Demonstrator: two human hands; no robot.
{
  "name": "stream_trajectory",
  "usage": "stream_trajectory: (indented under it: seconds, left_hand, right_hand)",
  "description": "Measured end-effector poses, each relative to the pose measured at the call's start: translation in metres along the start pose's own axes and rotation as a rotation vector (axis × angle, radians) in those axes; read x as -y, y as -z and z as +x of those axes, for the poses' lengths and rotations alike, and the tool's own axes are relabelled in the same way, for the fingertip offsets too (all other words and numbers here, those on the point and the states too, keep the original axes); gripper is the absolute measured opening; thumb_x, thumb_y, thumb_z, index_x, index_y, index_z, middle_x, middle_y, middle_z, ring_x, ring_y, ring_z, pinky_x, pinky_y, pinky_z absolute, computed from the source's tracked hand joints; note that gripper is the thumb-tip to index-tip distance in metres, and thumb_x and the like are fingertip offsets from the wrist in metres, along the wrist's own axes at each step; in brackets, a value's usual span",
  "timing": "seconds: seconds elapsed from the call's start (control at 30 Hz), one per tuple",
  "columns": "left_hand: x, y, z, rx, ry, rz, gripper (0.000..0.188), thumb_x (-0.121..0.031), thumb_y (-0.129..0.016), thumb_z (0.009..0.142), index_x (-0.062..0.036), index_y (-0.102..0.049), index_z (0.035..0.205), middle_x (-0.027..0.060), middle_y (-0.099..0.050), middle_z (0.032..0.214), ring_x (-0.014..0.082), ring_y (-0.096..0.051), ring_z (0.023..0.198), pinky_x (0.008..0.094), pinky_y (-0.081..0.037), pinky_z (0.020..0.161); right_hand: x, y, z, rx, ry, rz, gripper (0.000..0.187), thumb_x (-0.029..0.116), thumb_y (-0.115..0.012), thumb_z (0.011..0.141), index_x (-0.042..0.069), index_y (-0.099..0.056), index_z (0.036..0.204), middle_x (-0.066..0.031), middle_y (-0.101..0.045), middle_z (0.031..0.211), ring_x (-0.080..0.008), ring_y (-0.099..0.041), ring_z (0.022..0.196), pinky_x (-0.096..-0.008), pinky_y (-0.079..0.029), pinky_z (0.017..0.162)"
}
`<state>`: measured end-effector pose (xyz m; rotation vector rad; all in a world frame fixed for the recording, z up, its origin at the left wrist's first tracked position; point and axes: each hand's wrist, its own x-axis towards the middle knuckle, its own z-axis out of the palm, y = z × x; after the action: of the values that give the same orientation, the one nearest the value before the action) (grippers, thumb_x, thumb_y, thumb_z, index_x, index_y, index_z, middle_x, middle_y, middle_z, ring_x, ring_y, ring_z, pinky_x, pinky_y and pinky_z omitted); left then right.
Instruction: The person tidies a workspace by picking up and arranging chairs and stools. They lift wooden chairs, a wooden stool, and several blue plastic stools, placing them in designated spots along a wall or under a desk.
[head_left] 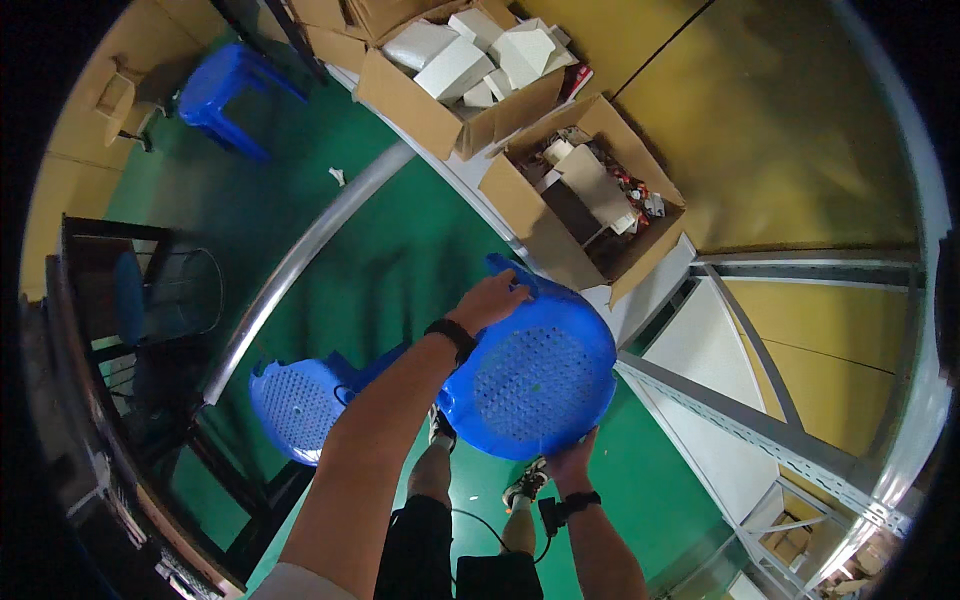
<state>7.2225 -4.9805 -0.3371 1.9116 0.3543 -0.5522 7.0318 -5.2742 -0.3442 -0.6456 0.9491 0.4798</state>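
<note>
A blue plastic stool (535, 380) with a round, perforated seat hangs before me, seat toward the camera. My left hand (490, 302) is closed around its far-left rim, where a leg juts out. At the near-right edge my right hand (573, 462) grips it from below; most of those fingers are hidden behind the stool. Beneath my left forearm, a second blue stool (300, 405) stands on the floor, partly covered by the arm. Dark bands circle both wrists, and a small black device is at the right one.
An open carton of white boxes (460, 68) and another carton with mixed items (600, 195) sit on a shelf ahead. Metal shelf beams (760, 440) run along the right. A curved metal rail (300, 260) crosses at left. A blue stool (235, 95) stands far left on the green floor.
</note>
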Motion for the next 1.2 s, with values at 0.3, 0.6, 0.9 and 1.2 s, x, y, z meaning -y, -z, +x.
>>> stream_trajectory:
  seconds: [0.3, 0.6, 0.9, 1.2]
  left_hand:
    - [0.014, 0.013, 0.036, 0.093, -0.095, -0.013, 0.045, -0.046, -0.055, 0.089, -0.0023, -0.065, 0.095, 0.0196, -0.067, 0.086, 0.0351, -0.065, 0.083, 0.0450, -0.050, 0.074]
    - [0.034, 0.149, -0.053, -0.181, -0.092, -0.186, 0.048, -0.045, -0.053, 0.090, -0.0036, -0.065, 0.110, 0.0210, -0.067, 0.099, 0.0381, -0.063, 0.094, 0.0439, -0.049, 0.084]
    - [0.097, 0.285, -0.136, -0.678, 0.081, -0.348, 0.047, -0.042, -0.051, 0.091, -0.0047, -0.062, 0.118, 0.0230, -0.064, 0.111, 0.0404, -0.059, 0.104, 0.0425, -0.046, 0.092]
    - [0.196, 0.344, -0.199, -1.234, 0.266, -0.745, 0.038, -0.032, -0.053, 0.092, -0.0002, -0.062, 0.110, 0.0155, -0.067, 0.102, 0.0242, -0.061, 0.097, 0.0355, -0.047, 0.087]
  right_hand:
    - [0.003, -0.013, 0.022, -0.043, -0.032, -0.062, 0.084, 0.074, -0.027, 0.090, 0.016, -0.028, 0.151, -0.0102, -0.032, 0.153, -0.0335, -0.034, 0.138, -0.0514, -0.029, 0.113]
    - [-0.014, -0.110, 0.004, 0.366, -0.117, -0.174, 0.076, 0.072, -0.024, 0.093, 0.019, -0.037, 0.146, -0.0052, -0.044, 0.145, -0.0290, -0.047, 0.126, -0.0479, -0.045, 0.098]
    - [-0.053, -0.312, 0.043, 0.246, -0.192, -0.700, 0.072, 0.072, -0.026, 0.093, 0.020, -0.044, 0.140, -0.0025, -0.053, 0.137, -0.0220, -0.058, 0.113, -0.0347, -0.052, 0.069]
    - [-0.141, -0.521, 0.112, 0.532, -0.131, -1.289, 0.073, 0.064, -0.031, 0.097, 0.011, -0.034, 0.148, -0.0091, -0.040, 0.148, -0.0257, -0.044, 0.129, -0.0381, -0.039, 0.102]
